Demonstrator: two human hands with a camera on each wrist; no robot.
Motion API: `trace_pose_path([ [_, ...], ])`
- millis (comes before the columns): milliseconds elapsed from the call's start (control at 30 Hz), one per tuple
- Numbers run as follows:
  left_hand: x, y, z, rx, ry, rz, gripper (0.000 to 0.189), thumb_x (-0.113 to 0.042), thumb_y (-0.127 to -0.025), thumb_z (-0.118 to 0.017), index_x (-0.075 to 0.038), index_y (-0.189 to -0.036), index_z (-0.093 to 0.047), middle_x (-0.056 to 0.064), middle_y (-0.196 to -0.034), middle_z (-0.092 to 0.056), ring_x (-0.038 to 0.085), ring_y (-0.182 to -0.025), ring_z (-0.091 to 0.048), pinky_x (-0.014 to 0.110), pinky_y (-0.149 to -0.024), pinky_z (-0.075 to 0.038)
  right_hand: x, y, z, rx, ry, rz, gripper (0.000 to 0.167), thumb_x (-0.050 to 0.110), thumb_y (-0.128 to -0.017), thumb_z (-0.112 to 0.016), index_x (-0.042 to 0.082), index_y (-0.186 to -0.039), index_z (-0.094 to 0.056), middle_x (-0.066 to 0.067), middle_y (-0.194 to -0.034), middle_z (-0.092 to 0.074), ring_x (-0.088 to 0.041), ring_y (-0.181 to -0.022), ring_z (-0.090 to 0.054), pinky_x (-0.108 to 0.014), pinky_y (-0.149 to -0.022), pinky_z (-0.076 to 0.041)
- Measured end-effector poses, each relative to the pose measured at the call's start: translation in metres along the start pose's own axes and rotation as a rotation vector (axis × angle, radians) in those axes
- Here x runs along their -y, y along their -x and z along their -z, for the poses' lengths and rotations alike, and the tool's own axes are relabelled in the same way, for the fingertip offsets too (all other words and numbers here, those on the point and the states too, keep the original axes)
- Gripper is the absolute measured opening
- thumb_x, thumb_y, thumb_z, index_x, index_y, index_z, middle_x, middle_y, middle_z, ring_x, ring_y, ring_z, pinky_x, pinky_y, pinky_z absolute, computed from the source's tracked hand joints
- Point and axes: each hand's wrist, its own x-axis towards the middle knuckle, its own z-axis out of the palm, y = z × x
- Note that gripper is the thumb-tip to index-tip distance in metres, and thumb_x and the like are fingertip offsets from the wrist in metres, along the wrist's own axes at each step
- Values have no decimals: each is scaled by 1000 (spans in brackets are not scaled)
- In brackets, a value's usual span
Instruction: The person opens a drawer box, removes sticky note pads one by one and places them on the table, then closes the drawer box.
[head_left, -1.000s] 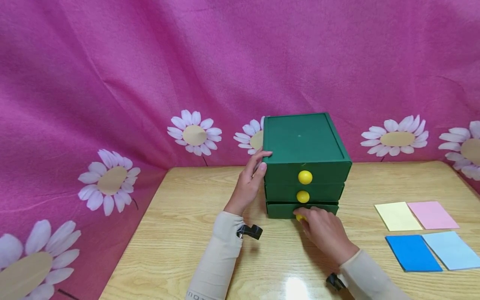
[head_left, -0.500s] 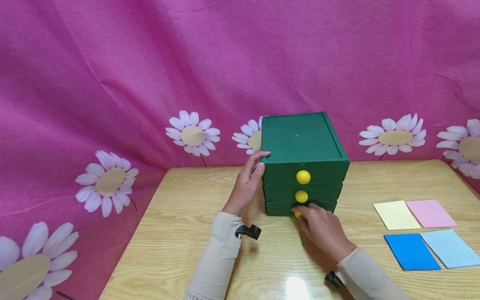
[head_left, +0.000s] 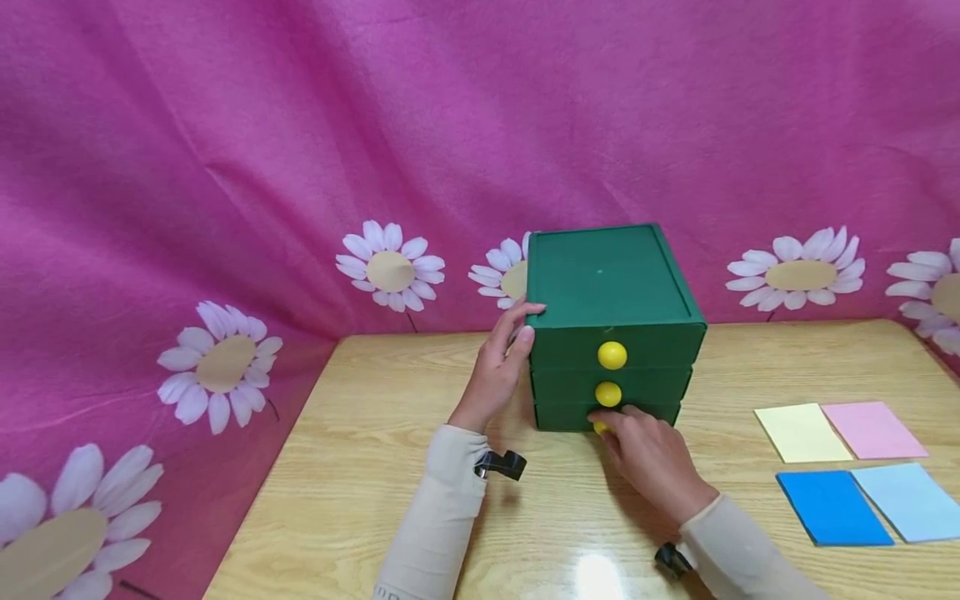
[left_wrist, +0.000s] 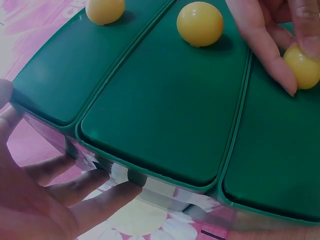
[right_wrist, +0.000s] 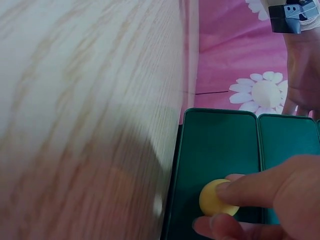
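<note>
A green three-drawer cabinet point(head_left: 603, 279) stands on the table, a round yellow knob on each drawer front. At its left side is my left hand point(head_left: 487, 377), one fingertip over the top edge and the thumb by the front corner. In the left wrist view, its other fingers point(left_wrist: 92, 197) extend along the cabinet's side. My right hand point(head_left: 654, 460) pinches the bottom knob point(right_wrist: 216, 199) between thumb and fingers. The bottom drawer point(head_left: 558, 417) sits flush with the two above. The top knob point(head_left: 612, 356) and middle knob point(head_left: 608, 394) are untouched.
Four-sided paper pads lie on the table point(head_left: 360, 467) to the right: yellow point(head_left: 802, 433), pink point(head_left: 873, 430), dark blue point(head_left: 834, 508) and light blue point(head_left: 909, 502). A magenta cloth point(head_left: 450, 125) with white daisies hangs behind and at the left.
The bottom drawer, slightly out a second ago with a dark gap above its front, has slid in. My right hand has kept its pinch on the knob; my left hand stays at the cabinet's side.
</note>
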Motion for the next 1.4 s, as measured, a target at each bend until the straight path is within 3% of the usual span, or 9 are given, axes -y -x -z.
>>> trace_pose_path([
  [800,-1,5,-6,-19,-37,20,36,-14,-105,-37,-6,-139,-43,15,-155,-29,29,-136,-39,43,-109,-34,-2,3,-1,28,-8,-16,21,9,-83,-75,16,-102,-74,-1,-83,-65,-20,-71,-61,-38,-56,-52],
  [1133,-1,3,-8,-51,-46,-17,36,-13,-105,-38,-5,-139,-43,16,-154,-29,24,-141,-31,43,-110,-33,0,0,1,-9,12,0,21,6,-82,-75,15,-101,-73,-3,-81,-64,-20,-68,-60,-36,-53,-50],
  [1400,1,5,-10,-82,-79,-26,37,-13,-104,-38,-7,-140,-43,15,-153,-32,24,-139,-35,45,-109,-34,0,1,-1,-13,17,12,21,5,-82,-75,15,-101,-72,-4,-81,-64,-21,-68,-60,-36,-52,-50],
])
